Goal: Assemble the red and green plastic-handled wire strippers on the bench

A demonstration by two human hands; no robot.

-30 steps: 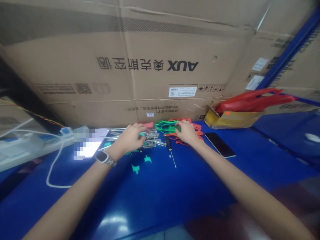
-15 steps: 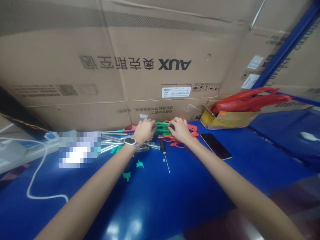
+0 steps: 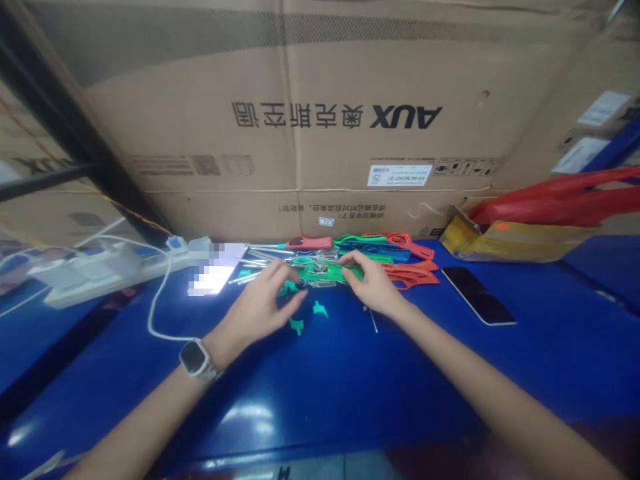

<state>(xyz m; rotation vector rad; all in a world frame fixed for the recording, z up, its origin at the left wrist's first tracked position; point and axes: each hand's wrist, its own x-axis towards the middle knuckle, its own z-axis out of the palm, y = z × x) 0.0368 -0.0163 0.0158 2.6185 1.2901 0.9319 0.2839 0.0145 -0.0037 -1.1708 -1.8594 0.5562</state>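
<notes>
My right hand (image 3: pixel 374 285) holds a green plastic casing (image 3: pixel 327 272), thumb and fingers closed at its right end. Small metallic parts and a thin wire show on the casing, too blurred to name. At its left end is my left hand (image 3: pixel 260 303), thumb and fingers apart around small teal trigger-like pieces (image 3: pixel 289 288); I see no firm hold. Two more teal pieces (image 3: pixel 320 309) lie just below the fingers. A screwdriver's thin shaft (image 3: pixel 373 320) sticks out beneath my right hand, its handle hidden. Behind lies a red long-nosed lighter (image 3: pixel 310 243).
Metal tubes (image 3: pixel 260 253) lie at the left, orange casings (image 3: pixel 413 273) at the right. A phone (image 3: pixel 477 297) rests farther right, before a yellow box (image 3: pixel 520 241) with a red bag (image 3: pixel 560 197). Leftward are a power strip (image 3: pixel 75 290) and white cable (image 3: pixel 155 307). Cardboard (image 3: pixel 300 147) stands behind.
My left hand has drawn back from the pile and opened by the teal pieces. A green casing is now in front of the pile in my right hand. The view has shifted left.
</notes>
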